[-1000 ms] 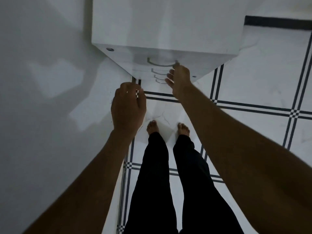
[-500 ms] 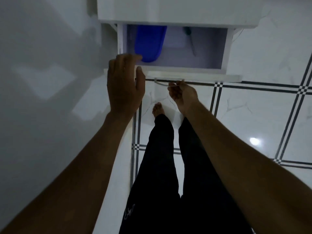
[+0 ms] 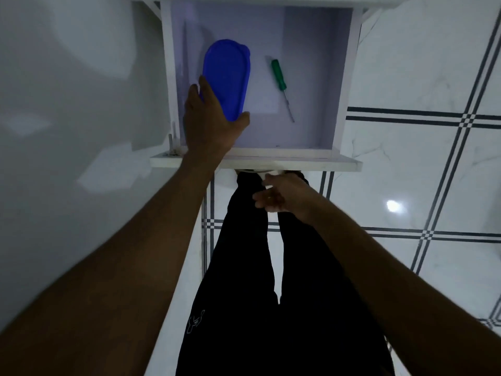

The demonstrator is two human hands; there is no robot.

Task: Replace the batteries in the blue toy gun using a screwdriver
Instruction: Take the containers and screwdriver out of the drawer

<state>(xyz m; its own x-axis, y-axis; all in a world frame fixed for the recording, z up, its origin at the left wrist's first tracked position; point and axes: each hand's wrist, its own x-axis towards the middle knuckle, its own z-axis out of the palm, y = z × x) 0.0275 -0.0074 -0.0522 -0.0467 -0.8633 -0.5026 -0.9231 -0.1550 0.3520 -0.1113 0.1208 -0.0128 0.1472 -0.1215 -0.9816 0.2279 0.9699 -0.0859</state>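
Inside open drawer [image 3: 348, 77]: left hand [image 3: 210, 123] spread on blue container [image 3: 227, 77]; screwdriver [image 3: 282, 85] just right; right hand [image 3: 282, 196] loosely curled, empty

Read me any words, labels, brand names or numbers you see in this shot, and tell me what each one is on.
No readable text anywhere.
black trousers: a small white emblem on the thigh, a shape, not letters.
blue container, green-handled screwdriver and white drawer: no label or marking visible.
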